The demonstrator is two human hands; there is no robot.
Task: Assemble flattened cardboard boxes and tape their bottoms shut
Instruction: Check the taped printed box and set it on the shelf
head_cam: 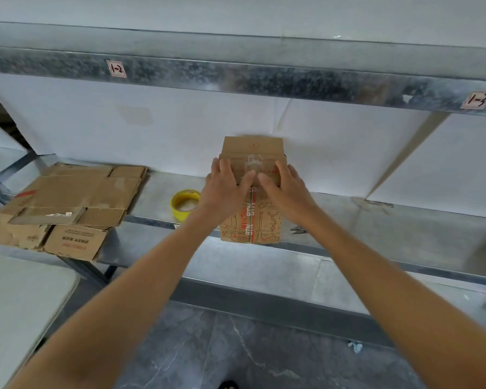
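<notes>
Centre frame, one cardboard box [250,220] stands formed, left hand [225,184] and right hand [286,188] flat on its flaps, grip released; taping and the flattened boxes [65,203] at left seemingly remain.

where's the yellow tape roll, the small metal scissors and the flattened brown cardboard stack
yellow tape roll [180,215], head view, on its outer wall
small metal scissors [298,229], head view, on their middle
flattened brown cardboard stack [68,197], head view, on the top sheet
</notes>
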